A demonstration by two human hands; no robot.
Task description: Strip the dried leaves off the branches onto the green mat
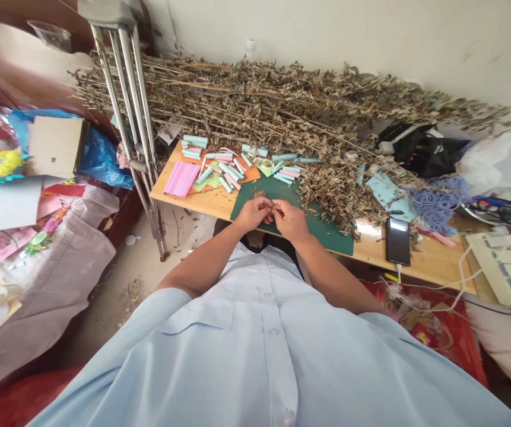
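Observation:
My left hand (255,213) and my right hand (289,219) meet at the fingertips over the front edge of a green mat (326,232). Both are closed in a pinch, and whatever lies between the fingers is too small to make out. Just beyond my left hand rests a small heap of crumbled plant bits (259,194). To the right on the mat spreads a pile of dried leaves (333,193). Behind the mat lie several pale blue and pink paper rolls (231,172), with a stack of pink paper (182,179) at the left.
Long bundles of dried leafy stalks (255,107) cover the back of the table (210,203). A metal crutch (126,101) leans at the left end. On the right are a phone (398,242) on a cable, purple yarn (437,201) and a power strip (504,267).

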